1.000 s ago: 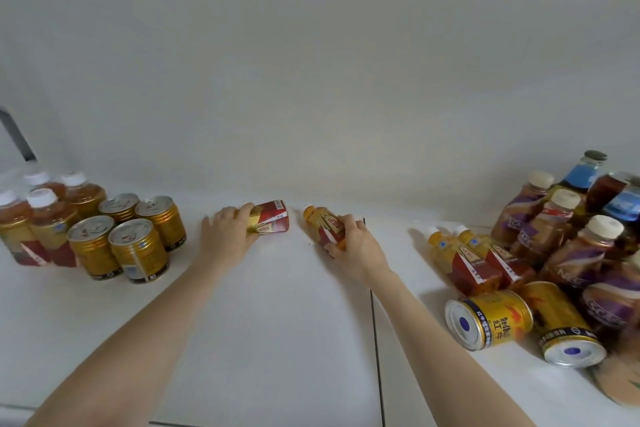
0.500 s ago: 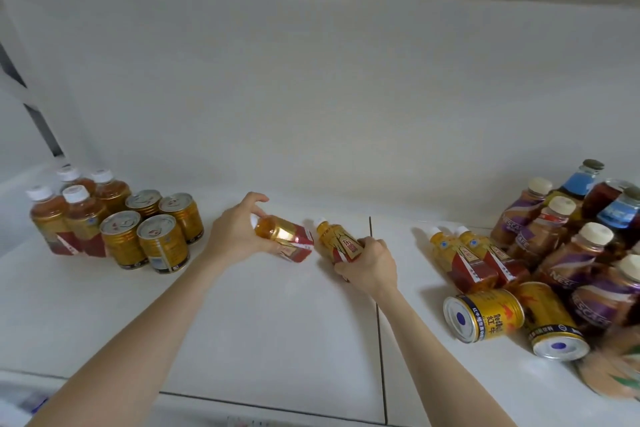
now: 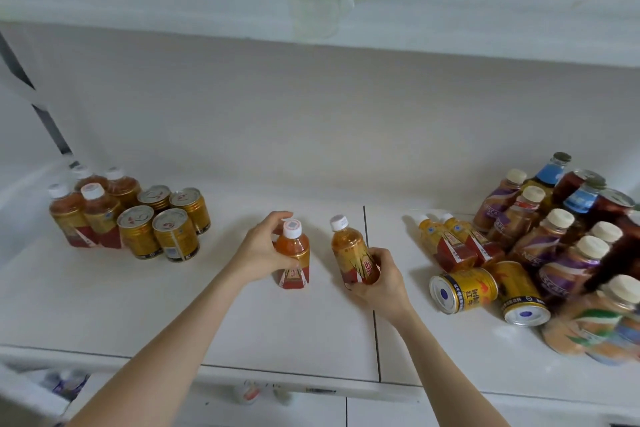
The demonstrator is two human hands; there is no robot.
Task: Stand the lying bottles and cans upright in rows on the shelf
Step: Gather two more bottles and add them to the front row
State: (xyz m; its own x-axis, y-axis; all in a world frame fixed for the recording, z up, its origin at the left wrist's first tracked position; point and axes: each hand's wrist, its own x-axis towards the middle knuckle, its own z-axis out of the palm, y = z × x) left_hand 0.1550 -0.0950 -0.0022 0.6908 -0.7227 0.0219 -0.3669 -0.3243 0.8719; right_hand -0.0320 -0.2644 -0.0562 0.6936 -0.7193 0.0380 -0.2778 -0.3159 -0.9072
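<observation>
Your left hand is curled round the shoulder of a white-capped tea bottle. It stands upright on the white shelf, with your thumb on the near side and your fingers over the far side, close to the cap.

Your right hand grasps the lower half of a second tea bottle. This one leans a little, its cap tipped away and to the left. Your hand hides its base, so you cannot tell whether it touches the shelf. The two bottles are near each other at mid-shelf, not touching, just left of a dark seam in the shelf surface.

At the far left, four standing tea bottles form a block. Pressed against their right side, four standing gold cans sit in two rows of two.

To your right, two lying tea bottles rest side by side with their caps pointing back and left. Just in front of them are two lying gold cans, their round ends turned toward you.

Behind those is a crowded cluster of cream-capped Nescafé bottles, caps up, with blue-labelled bottles at the back. At the near right edge are some blurred bottles, too smeared to read.
</observation>
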